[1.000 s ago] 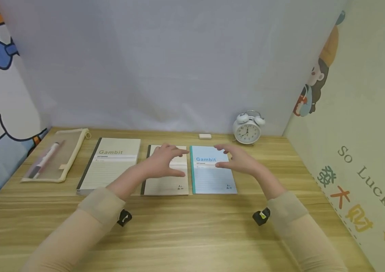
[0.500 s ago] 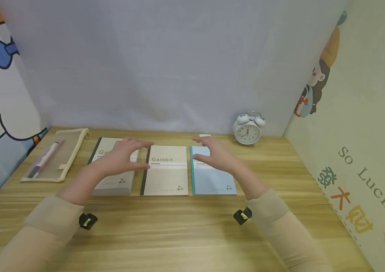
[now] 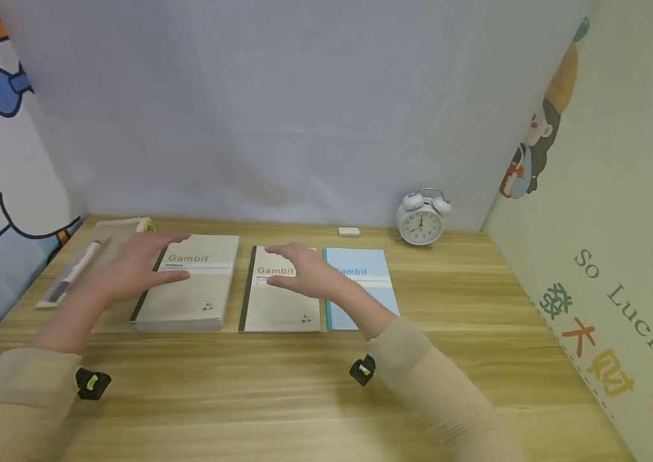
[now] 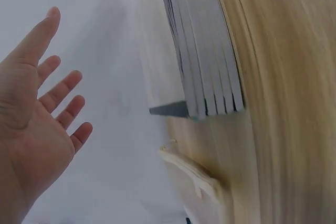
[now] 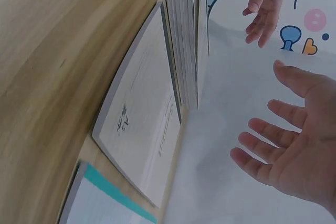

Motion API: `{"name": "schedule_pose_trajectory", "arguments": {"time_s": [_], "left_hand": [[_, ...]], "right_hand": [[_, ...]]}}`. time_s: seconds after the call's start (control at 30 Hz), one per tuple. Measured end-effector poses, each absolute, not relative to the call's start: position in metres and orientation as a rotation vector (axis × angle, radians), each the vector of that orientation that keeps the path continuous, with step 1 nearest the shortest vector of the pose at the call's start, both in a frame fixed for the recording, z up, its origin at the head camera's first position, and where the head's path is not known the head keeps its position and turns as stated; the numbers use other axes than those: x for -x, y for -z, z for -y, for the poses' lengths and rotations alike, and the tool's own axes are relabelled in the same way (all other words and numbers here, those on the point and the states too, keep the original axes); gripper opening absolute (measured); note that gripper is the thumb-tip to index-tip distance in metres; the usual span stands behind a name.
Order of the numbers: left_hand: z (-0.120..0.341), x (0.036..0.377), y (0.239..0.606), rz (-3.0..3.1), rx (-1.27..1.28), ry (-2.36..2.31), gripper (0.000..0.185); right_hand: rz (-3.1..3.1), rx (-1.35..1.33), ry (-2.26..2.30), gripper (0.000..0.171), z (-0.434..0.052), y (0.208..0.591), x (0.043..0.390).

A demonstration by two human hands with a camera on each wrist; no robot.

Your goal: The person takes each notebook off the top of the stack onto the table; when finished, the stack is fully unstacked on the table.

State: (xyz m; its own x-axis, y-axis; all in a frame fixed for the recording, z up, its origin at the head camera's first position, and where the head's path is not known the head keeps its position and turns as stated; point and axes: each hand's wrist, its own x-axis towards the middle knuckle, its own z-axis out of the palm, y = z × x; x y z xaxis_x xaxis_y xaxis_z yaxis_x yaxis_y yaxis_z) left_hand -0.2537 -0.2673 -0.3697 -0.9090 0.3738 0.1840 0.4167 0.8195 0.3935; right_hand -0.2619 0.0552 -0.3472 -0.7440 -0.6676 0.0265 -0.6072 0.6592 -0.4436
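Wood-grain desk [image 3: 315, 391] carries three notebooks in a row across the middle of the head frame. I read my left hand [image 3: 133, 266] as hovering with fingers straight and spread, holding nothing, over the left edge of the thick cream notebook [image 3: 188, 289], which is a stack with its page edges showing in the left wrist view [image 4: 202, 51]. My right hand [image 3: 303, 273] is likewise flat and loose, fingers extended, its grip empty, above the upper part of the thin cream notebook [image 3: 280, 301] at centre frame. Whether either palm touches a cover, I cannot tell. The blue notebook [image 3: 369, 282] lies just right of the thin one, partly behind my right wrist. At the left of the frame a mesh pencil pouch [image 3: 81, 263] with a pen inside lies beside the thick notebook. A white alarm clock [image 3: 421, 221] stands at the back right, with a small white eraser [image 3: 348, 231] near it.
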Motion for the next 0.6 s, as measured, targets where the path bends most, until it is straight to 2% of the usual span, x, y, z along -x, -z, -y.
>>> {"name": "schedule_pose_trajectory", "arguments": {"time_s": [0.3,0.6], "left_hand": [[0.313,0.261,0.393,2.974,0.521,0.508,0.087],[0.332,0.264,0.415,3.089,0.450,0.560,0.101]], "right_hand": [[-2.660,0.956,0.696,0.064,-0.021,0.377,0.270],[-2.617,0.973,0.800,0.073,0.008,0.411,0.272]]}}
